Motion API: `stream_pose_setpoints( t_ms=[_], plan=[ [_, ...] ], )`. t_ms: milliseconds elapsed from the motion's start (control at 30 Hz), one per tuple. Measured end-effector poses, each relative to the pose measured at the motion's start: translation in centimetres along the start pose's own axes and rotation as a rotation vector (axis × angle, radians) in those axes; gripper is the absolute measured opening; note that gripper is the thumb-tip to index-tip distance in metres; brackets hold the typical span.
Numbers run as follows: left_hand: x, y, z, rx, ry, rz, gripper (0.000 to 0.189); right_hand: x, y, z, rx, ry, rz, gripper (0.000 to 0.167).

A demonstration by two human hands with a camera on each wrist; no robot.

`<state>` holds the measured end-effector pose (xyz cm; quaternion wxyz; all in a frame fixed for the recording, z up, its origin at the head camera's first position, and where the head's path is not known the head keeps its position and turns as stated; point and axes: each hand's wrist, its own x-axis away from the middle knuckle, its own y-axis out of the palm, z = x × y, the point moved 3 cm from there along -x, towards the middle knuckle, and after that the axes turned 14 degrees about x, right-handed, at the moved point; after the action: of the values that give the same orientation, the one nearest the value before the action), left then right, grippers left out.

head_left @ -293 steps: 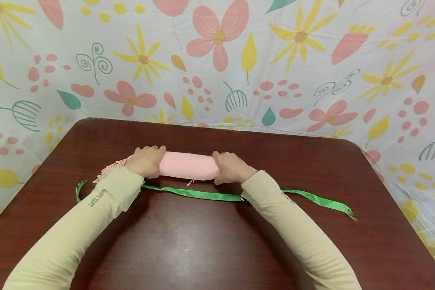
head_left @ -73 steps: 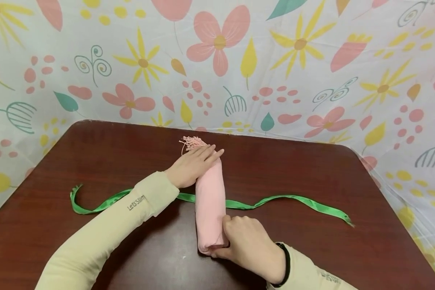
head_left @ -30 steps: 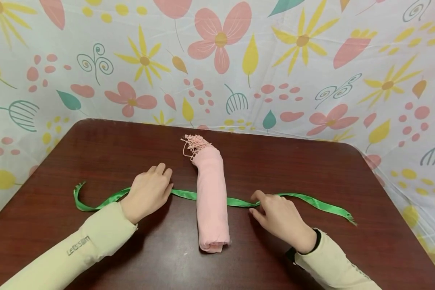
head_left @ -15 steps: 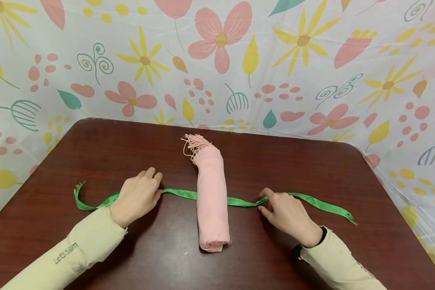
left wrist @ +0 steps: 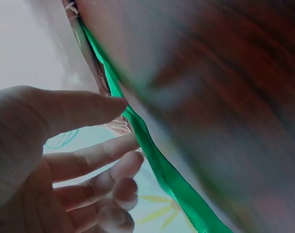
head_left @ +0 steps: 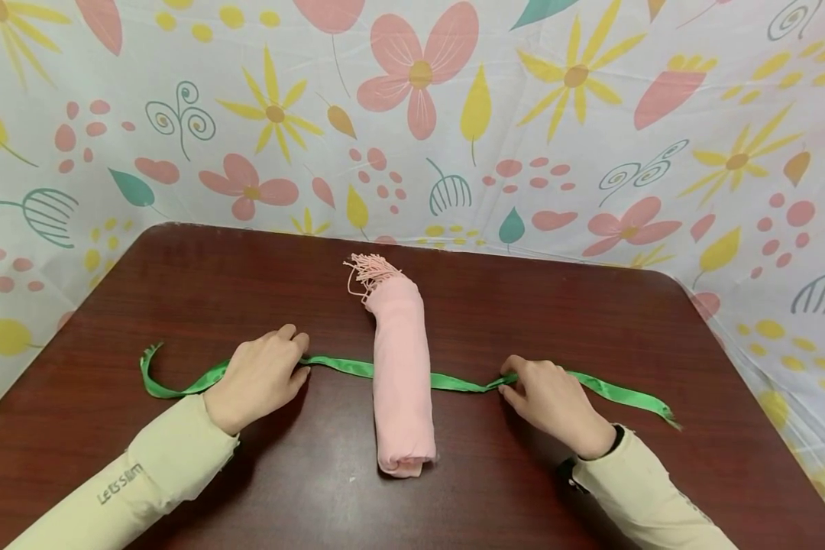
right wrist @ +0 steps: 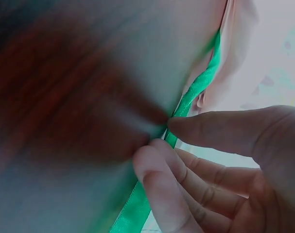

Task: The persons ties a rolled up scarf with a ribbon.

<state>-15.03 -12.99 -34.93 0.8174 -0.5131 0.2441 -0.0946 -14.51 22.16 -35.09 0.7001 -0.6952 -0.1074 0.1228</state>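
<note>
A rolled pink cloth (head_left: 403, 374) with a fringed far end (head_left: 373, 271) lies lengthwise at the middle of the table. Beneath it, a green ribbon (head_left: 344, 367) runs crosswise, coming out on both sides. My left hand (head_left: 257, 378) is over the ribbon's left part. In the left wrist view its thumb (left wrist: 101, 109) and index fingertip are right at the ribbon (left wrist: 159, 167), with a gap between them. On the other side my right hand (head_left: 553, 405) has thumb (right wrist: 210, 127) and fingers curled around the ribbon (right wrist: 198, 87) at a twisted stretch.
The ribbon's frayed ends curve away over the dark wooden table (head_left: 344, 496), beyond each hand. Behind the table's far edge hangs a white flower-patterned cloth (head_left: 564, 153). Pale sleeves (head_left: 172, 451) cover both forearms.
The pink roll was turned from crosswise to lengthwise and laid over the ribbon. Both hands then let go and moved outward along the ribbon; the right hand's fingertips have drawn closer together around it.
</note>
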Motion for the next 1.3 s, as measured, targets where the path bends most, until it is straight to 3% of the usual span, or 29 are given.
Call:
stream_pose_setpoints(
  t_ms=[333, 600, 800, 1300],
  plan=[
    [0.2, 0.1, -0.2, -0.014, -0.03, -0.033, 0.023, -0.2, 0.1, 0.5, -0.002, 0.054, -0.012, 0.007],
    [0.1, 0.4, -0.6, -0.031, -0.039, -0.017, 0.029, -0.3, 0.2, 0.9, -0.017, 0.095, 0.015, 0.004],
    [-0.2, 0.2, -0.7, 0.036, -0.088, 0.018, 0.028, -0.6, 0.0, 0.8, -0.035, 0.097, 0.101, 0.004],
    [-0.8, -0.2, -0.8, 0.226, -0.089, 0.142, 0.012, -1.1, -0.3, -0.5, -0.149, 0.078, 0.239, 0.016]
  ],
)
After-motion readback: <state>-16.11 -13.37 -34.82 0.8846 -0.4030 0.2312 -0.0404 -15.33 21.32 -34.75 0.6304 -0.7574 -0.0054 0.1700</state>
